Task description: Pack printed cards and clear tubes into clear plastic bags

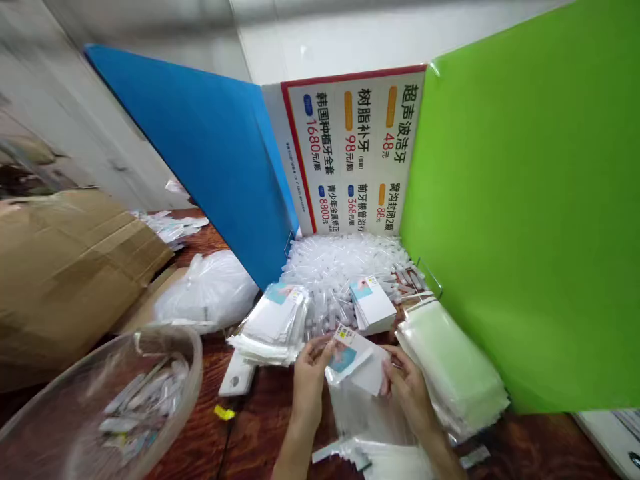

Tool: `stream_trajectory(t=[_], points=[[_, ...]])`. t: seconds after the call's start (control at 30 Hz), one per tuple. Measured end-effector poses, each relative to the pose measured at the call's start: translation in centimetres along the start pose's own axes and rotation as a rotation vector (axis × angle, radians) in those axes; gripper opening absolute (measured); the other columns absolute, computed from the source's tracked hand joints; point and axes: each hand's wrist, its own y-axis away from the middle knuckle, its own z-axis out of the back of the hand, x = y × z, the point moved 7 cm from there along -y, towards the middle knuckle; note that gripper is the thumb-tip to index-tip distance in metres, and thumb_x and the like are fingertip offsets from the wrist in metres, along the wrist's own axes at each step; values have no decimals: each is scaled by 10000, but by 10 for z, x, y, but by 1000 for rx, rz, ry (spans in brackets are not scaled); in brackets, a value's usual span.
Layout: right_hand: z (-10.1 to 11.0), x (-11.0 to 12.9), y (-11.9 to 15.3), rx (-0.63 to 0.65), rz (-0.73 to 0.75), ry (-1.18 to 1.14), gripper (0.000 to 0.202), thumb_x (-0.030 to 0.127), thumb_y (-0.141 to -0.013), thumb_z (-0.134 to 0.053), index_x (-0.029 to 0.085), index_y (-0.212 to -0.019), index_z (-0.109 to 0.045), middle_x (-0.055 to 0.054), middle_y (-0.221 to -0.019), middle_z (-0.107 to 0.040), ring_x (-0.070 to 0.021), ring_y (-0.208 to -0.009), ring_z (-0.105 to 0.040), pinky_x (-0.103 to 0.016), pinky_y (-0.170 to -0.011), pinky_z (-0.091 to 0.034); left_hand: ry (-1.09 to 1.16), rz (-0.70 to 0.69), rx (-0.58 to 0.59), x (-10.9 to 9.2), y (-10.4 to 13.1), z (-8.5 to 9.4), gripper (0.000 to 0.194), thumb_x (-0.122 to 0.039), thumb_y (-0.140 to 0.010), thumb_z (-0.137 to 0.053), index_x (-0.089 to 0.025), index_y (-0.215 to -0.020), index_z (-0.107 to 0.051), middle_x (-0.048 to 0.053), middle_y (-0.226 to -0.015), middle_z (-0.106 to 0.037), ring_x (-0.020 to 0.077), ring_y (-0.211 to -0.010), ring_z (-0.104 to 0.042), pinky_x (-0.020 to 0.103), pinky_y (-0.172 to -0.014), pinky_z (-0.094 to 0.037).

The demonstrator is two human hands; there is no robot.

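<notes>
A white card (369, 368) with a blue picture and a small yellow mark lies tilted between my hands. My left hand (311, 373) is closed at its left edge, thumb and fingers pinching there. My right hand (406, 387) pinches the card's right side. A clear plastic bag (367, 410) shows just below the card; whether the card is partly inside it I cannot tell. Beyond my hands stand two stacks of similar cards, a left stack (275, 320) and a right stack (374, 310). Right of my right hand lies a pile of clear plastic bags (455, 367).
Small translucent plastic tubes (345, 260) are heaped behind the cards, between a blue board (200, 153), a printed board (345, 153) and a green board (530, 213). At left are a clear tub (193, 360) with packed items, a white plastic bag (207, 293) and a cardboard box (65, 267).
</notes>
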Motion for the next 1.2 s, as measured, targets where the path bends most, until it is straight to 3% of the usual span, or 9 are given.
stream_trajectory(t=[0.17,0.37,0.53,0.63,0.73,0.9,0.97,1.1,1.2], points=[[-3,-15,9,3,-13,-142,381,525,-830,-709,185,-984,-631,39,-507,-573,-132,-462,-503,-239,-493,-431,4,2,-66,-4,2,11,535,-471,-628,-870,-138,-1013,-707,128,-982,-778,271,-916,-730,345,-805,-554],[-26,-17,17,32,-33,-353,367,440,-750,-800,228,-959,-586,33,-640,-645,-147,-536,-584,-264,-564,-490,6,6,121,16,23,-28,522,-466,-599,-881,-151,-989,-737,146,-1030,-784,297,-964,-729,404,-894,-556],[-32,-16,23,69,-24,-390,432,417,-756,-797,248,-1067,-548,31,-657,-644,-164,-523,-594,-281,-533,-489,-25,4,168,27,37,-34,553,-516,-619,-859,-144,-1010,-735,165,-1066,-775,315,-1005,-716,424,-922,-544],[-31,-17,24,81,1,-298,439,403,-767,-791,251,-1105,-556,4,-777,-671,-144,-526,-584,-265,-498,-477,-74,20,280,16,37,-31,572,-537,-641,-841,-136,-1032,-725,168,-1071,-770,305,-946,-721,388,-808,-570],[-30,-13,22,102,54,-90,394,414,-793,-768,234,-1101,-602,-10,-849,-660,-125,-528,-568,-250,-479,-463,-161,-14,347,-19,25,-11,568,-560,-667,-809,-146,-1044,-717,142,-1036,-771,285,-885,-718,343,-699,-567],[-28,15,7,165,262,275,225,407,-919,-624,197,-981,-676,-9,-766,-617,-152,-618,-583,-267,-576,-476,-560,-352,-113,-115,-17,74,501,-566,-767,-675,-173,-1075,-710,97,-1016,-770,267,-872,-695,345,-751,-533],[-22,30,-5,112,374,413,218,388,-945,-572,198,-957,-678,-39,-835,-644,-179,-692,-600,-289,-619,-487,-795,-421,-244,-135,-33,95,461,-511,-804,-628,-177,-1109,-716,90,-991,-771,261,-839,-685,352,-767,-513],[-12,59,-31,-132,639,793,238,340,-964,-490,187,-978,-671,-110,-956,-648,-272,-909,-584,-414,-824,-487,-1231,-512,-327,-140,-57,104,345,-383,-818,-590,-158,-1026,-749,133,-988,-739,304,-896,-662,398,-813,-492],[-8,66,-48,-313,703,1034,312,363,-975,-450,151,-1083,-653,-173,-1047,-616,-326,-984,-542,-479,-878,-456,-1358,-648,-473,-143,-52,100,300,-355,-855,-557,-162,-1008,-729,155,-1057,-699,346,-995,-622,441,-837,-472]])
